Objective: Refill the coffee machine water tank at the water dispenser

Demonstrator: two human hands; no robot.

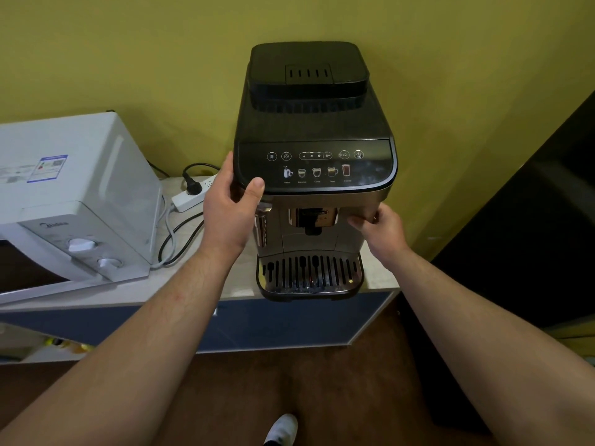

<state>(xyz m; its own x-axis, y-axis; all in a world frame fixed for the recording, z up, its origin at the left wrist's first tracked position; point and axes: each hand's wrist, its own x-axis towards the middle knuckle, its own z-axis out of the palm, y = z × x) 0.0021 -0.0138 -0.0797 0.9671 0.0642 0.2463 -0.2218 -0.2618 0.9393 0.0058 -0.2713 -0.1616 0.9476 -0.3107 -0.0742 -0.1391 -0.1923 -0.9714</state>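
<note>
Yellow-green wall (128, 59) behind; light countertop (180, 284) on a blue-fronted cabinet (289, 320). White microwave (74, 201) on the left of the counter, well apart from the task. Black-and-silver bean-to-cup coffee machine (314, 162) sits at the counter's right end, back to the wall, its drip tray (310, 275) overhanging the front edge, probably so cups and the front panels stay reachable. Water tank itself not separately visible; judged still seated inside the machine, likely behind the front right panel. Water dispenser not in view.

White power strip (193, 194) lies between microwave and machine, with a black plug in it, cables trailing forward.

Left hand (230, 207) clamps the machine's upper left corner, thumb on the front edge of the control panel (315, 165), fingers round the side: reads as bracing so the body doesn't slide. Right hand (378, 225) curls its fingers under the lip at the front right, hooked on the casing, likely set to pull the tank out forward. Task barely begun.
</note>
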